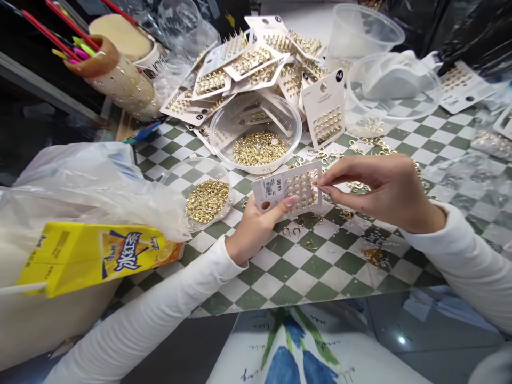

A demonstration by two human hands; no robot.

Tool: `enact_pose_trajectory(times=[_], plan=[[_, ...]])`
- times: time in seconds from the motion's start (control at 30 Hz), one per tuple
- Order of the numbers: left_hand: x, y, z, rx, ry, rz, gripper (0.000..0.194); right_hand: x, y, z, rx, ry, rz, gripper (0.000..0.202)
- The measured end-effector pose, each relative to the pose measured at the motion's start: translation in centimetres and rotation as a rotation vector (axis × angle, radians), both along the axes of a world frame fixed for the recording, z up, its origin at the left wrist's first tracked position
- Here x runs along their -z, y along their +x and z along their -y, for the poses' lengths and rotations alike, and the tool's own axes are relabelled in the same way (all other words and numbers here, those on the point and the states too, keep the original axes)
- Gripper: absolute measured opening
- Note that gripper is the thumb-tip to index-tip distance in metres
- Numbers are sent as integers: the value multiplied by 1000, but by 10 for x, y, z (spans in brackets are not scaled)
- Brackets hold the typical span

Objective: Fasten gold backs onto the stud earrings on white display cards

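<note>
My left hand (pixel 258 224) grips a white earring card (pixel 286 192) with a price label, its thumb lying over the front. Rows of small gold earrings cover the card. At the card's right edge, the thumb and forefinger of my right hand (pixel 376 186) are pinched together; whatever they hold is too small to make out. Just behind the card stands a clear round tub (pixel 256 144) with tiny gold pieces in it. A shallow clear lid (pixel 200 194) to the left bears more gold bits. Loose gold hoops (pixel 294 231) lie in front of the card and around my right hand.
Filled earring cards (pixel 248 58) are heaped at the back, one card (pixel 325 109) leaning upright. Clear tubs (pixel 394 85) stand back right. A yellow drink carton (pixel 92 256) and plastic bag (pixel 80 176) occupy the left, below a pen holder (pixel 116 80). The checkered table (pixel 288 282) ends near me.
</note>
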State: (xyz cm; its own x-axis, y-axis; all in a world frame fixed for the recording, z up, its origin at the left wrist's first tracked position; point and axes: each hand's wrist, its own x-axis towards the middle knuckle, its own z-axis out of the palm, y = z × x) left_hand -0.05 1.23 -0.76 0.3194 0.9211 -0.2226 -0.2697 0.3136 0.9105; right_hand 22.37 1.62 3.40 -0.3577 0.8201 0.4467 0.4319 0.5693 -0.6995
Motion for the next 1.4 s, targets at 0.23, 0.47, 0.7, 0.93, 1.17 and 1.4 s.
enact_pose_trajectory(times=[0.23,0.47,0.7,0.93,1.17,1.4], plan=[[1,-1,1,-7,-8,-21,52,2,0,-1,-4,-19,6,9],[3,-1,1,-11,-7,-28,59,5,-1,0,12,-22,-17,13],[6,-2,1,-7,6,-45,57,4,1,1,9,-40,-22,11],[8,-1,1,-18,52,-74,49,4,0,1,34,-104,-40,5],[5,1,1,-28,135,-102,48,2,-2,2,68,-226,-85,6],[2,1,0,-15,207,-130,51,-1,-3,1,47,-286,-111,13]])
